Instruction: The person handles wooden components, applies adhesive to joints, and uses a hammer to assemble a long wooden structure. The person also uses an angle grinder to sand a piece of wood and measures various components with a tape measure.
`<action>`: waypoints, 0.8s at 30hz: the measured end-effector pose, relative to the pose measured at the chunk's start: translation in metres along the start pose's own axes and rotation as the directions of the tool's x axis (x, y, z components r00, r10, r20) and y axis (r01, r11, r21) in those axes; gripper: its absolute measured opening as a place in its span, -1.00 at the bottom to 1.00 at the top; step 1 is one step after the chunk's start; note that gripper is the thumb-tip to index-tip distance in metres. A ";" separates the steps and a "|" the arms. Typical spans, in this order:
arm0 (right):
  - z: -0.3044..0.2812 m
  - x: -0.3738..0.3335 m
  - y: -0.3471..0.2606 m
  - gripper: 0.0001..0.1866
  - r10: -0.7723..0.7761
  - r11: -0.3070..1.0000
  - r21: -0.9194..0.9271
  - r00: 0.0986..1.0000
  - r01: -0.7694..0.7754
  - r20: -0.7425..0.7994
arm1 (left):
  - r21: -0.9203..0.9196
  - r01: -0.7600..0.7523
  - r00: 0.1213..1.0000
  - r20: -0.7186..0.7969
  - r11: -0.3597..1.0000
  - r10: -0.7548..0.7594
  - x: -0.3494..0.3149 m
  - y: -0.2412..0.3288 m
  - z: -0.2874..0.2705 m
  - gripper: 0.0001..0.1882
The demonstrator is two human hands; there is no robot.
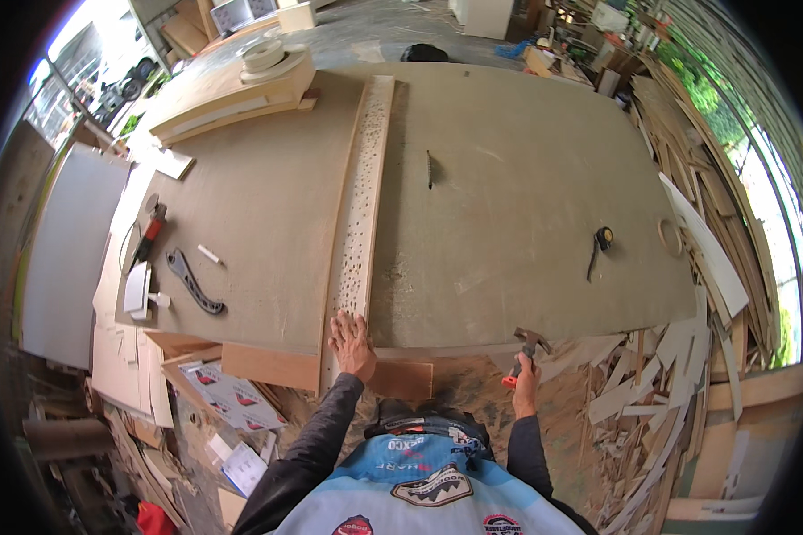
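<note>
Across a broad grey-brown worktable [526, 232], seen from above with the view's centre as the clock's hub, a long, narrow speckled wooden strip [362, 196] runs from about twelve o'clock down to seven, its near end jutting past the table edge. Whether its dark specks are holes or loose bits is too small to tell. At seven o'clock, the person's left hand [352, 346] lies palm down on the strip, fingers extended, gripping nothing. At four o'clock, the right hand [526, 379] is closed around the handle of a claw hammer [533, 339], its head raised clear of the fingers, apart from the strip. For good control, the flat palm should probably press the strip firmly to the table, fingers well away from the hammer's path; any blow would best land over the supported part, since the jutting end may bounce. A tape measure [604, 238] near three o'clock and an angle grinder [150, 234] near nine sit well apart from both hands.
</note>
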State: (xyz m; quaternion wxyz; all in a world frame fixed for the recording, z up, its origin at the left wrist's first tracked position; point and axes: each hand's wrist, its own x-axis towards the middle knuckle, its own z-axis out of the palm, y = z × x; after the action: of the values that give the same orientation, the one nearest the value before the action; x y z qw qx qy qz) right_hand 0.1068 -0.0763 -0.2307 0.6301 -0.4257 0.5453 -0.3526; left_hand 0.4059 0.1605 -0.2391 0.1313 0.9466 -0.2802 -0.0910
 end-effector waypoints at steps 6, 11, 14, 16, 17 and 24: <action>0.004 -0.010 -0.002 -0.73 0.001 1.000 -0.011 0.996 0.000 0.086 | -0.047 -0.053 0.991 -0.128 0.997 0.047 -0.002 -0.005 0.000 -0.37; 0.062 -0.012 0.003 -0.71 -0.010 0.996 -0.078 0.959 0.033 0.284 | 0.006 -0.073 0.993 -0.096 0.997 0.073 -0.006 -0.011 -0.031 -0.26; 0.108 -0.015 0.009 -0.67 -0.042 0.988 -0.127 0.933 0.094 0.358 | -0.048 0.008 0.998 -0.063 0.999 -0.011 -0.003 -0.016 -0.045 -0.12; 0.133 -0.018 0.009 -0.66 -0.027 0.975 -0.186 0.894 0.123 0.447 | -0.099 0.086 0.996 -0.031 0.991 -0.089 0.005 -0.024 -0.039 0.00; 0.139 -0.020 0.005 -0.65 -0.017 0.966 -0.220 0.882 0.136 0.472 | -0.119 0.082 0.995 -0.039 0.989 -0.087 0.010 -0.024 -0.036 -0.01; 0.171 0.001 -0.008 -0.66 -0.306 0.550 -0.604 0.812 0.577 0.496 | -0.176 0.031 0.995 -0.089 0.984 -0.047 0.031 -0.017 -0.032 0.00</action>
State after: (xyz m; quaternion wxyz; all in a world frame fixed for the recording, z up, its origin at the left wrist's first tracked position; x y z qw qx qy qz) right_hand 0.2760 -0.0540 -0.2161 0.3766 -0.8185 0.3967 -0.1757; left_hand 0.4484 0.1635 -0.2167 0.2249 0.9399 -0.2460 -0.0737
